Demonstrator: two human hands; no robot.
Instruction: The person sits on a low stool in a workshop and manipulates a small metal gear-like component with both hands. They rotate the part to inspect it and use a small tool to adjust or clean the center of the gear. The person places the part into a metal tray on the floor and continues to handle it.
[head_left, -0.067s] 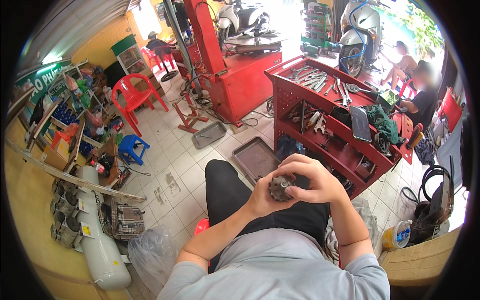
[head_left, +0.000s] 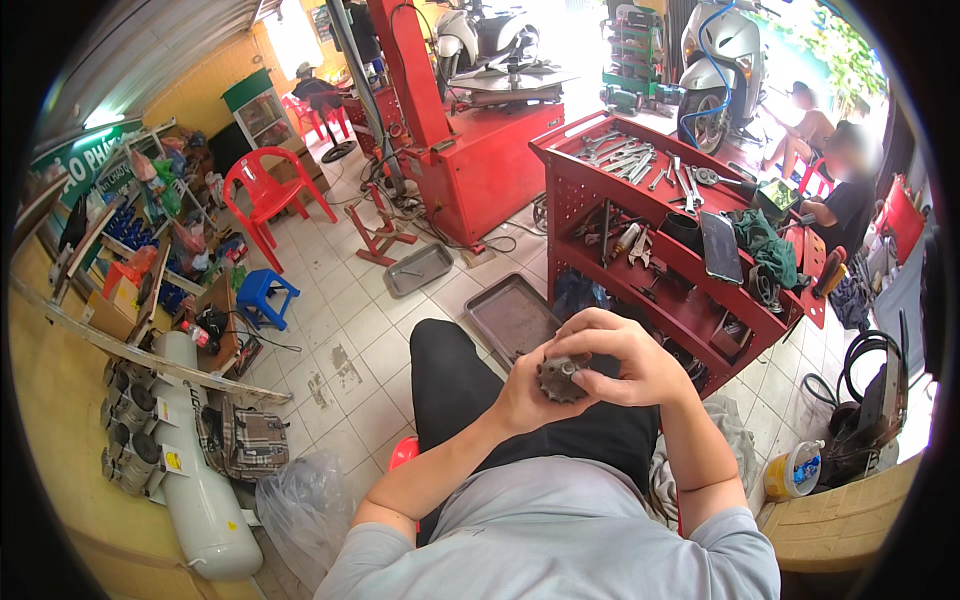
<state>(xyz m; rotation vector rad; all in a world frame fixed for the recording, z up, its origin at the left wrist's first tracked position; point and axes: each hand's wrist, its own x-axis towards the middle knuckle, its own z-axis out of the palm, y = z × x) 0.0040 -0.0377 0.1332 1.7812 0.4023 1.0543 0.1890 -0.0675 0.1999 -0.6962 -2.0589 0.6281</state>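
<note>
A dark, grimy metal part with a toothed rim, like a small gear (head_left: 557,384), is held between my hands above my lap. A lighter round stub shows on its upper face. My left hand (head_left: 528,395) is closed round its lower and left side. Over the right side curls my right hand (head_left: 625,360), its thumb pressed on the top face and its fingers arched over the far side. The part's underside is hidden by my hands.
To my right front stands a red tool cart (head_left: 600,215) with spanners, a phone (head_left: 721,248) and a green cloth (head_left: 764,247). Metal trays (head_left: 480,305) lie on the tiled floor ahead. A blue stool (head_left: 266,298) and a red chair (head_left: 262,195) stand left. Two people sit far right.
The gear-like part has tilted or turned slightly in my hands. Both hands stay in nearly the same place.
</note>
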